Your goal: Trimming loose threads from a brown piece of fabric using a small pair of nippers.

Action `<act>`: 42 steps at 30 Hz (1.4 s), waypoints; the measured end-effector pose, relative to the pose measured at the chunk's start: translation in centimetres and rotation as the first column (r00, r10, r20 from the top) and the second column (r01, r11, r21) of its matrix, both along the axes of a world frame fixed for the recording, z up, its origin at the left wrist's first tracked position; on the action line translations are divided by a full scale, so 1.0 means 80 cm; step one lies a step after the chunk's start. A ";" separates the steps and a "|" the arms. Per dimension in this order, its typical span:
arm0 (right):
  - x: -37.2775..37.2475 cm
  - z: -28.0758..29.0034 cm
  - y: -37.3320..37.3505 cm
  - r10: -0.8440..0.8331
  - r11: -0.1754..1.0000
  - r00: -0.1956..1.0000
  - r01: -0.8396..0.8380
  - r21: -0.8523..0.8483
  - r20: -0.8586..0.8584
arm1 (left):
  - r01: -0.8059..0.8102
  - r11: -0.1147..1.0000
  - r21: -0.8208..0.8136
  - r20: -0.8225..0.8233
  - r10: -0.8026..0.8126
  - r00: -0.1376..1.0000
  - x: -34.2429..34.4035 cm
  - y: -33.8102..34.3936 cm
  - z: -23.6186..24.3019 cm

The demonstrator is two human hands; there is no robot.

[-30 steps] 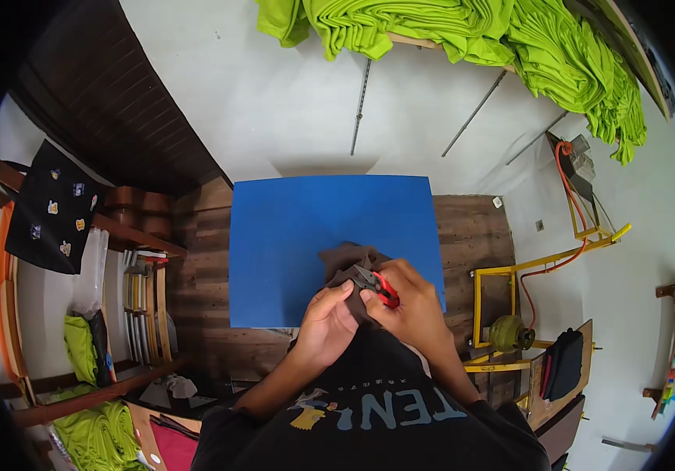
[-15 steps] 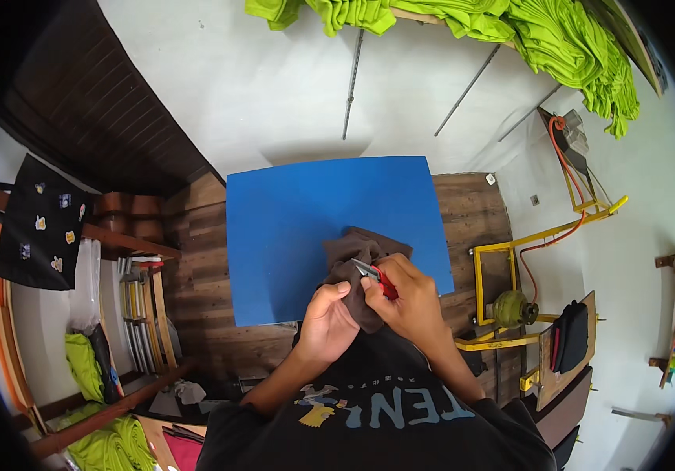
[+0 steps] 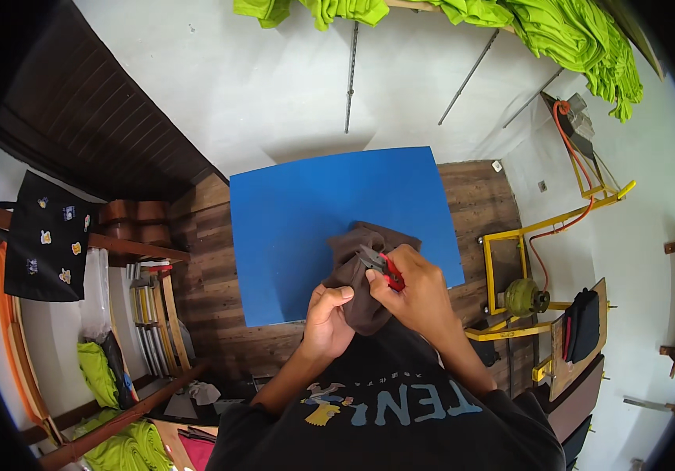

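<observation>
A dark brown cloth (image 3: 365, 306) is bunched up over the near edge of the blue tabletop (image 3: 298, 196). My left hand (image 3: 328, 322) grips its left side, thumb on top and the other fingers largely hidden behind the fabric. In my right hand (image 3: 420, 290) is a pair of red-handled pliers (image 3: 374, 261), its grey metal jaws pointing up and left against the cloth. My thumb presses near the pivot. Whether the jaws pinch any fabric, I cannot tell.
On the right stands a yellow metal frame (image 3: 488, 271) with a green gas cylinder (image 3: 524, 297) and an orange hose (image 3: 532, 251). Lime-green cloths (image 3: 565, 39) hang along the far wall. To the left are a black printed bag (image 3: 47, 239) and a wooden rack (image 3: 171, 318).
The pliers have turned slightly in my right hand, showing more of their jaws and pivot. My left hand keeps its hold on the cloth. The whole view has shifted a little.
</observation>
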State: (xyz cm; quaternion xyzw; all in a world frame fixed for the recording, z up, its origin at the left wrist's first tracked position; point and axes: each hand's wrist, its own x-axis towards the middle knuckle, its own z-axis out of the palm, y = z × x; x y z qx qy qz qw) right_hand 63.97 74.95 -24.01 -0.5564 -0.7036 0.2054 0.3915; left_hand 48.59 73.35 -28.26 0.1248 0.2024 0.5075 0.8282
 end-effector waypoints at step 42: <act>0.056 -0.024 0.026 0.091 0.993 0.991 -0.098 -0.071 -0.096 | 0.126 0.951 -0.283 0.060 -0.114 0.992 0.036 0.016 -0.023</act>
